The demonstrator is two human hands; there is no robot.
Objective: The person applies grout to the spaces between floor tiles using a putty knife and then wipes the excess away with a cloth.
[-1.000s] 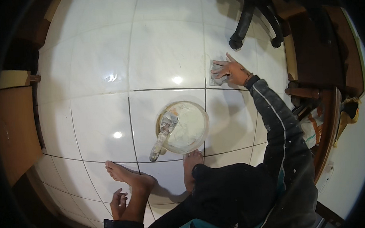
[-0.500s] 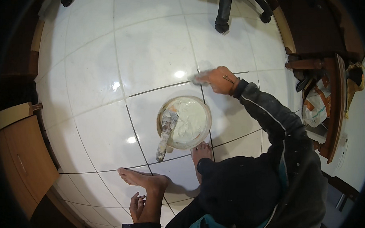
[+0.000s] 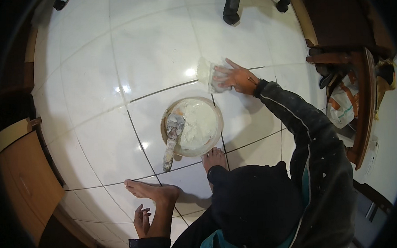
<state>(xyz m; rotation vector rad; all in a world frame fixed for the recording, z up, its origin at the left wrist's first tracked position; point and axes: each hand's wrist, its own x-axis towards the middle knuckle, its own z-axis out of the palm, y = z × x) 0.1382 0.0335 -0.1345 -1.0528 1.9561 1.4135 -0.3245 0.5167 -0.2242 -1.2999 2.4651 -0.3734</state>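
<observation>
My right hand is out over the tiles beyond the bowl, fingers spread over a flat, pale, paste-coated spreader pressed to the floor. Its exact kind is hard to make out. Beside it, a whitish paste smear covers part of a tile joint. Nearer me stands a round bowl of creamy white paste. A putty knife caked with paste rests in it, handle over the near rim. My left hand hangs beside my left shin, fingers loosely apart, holding nothing visible.
My bare feet are on the white tiled floor, one close to the bowl. Chair legs on casters stand at the far side. A wooden cabinet is on the left; wooden furniture and a plastic bag are on the right.
My right hand has spread its fingers over the spreader, and a paste smear now shows beside it. The view has shifted slightly, while the bowl and putty knife keep their arrangement.
</observation>
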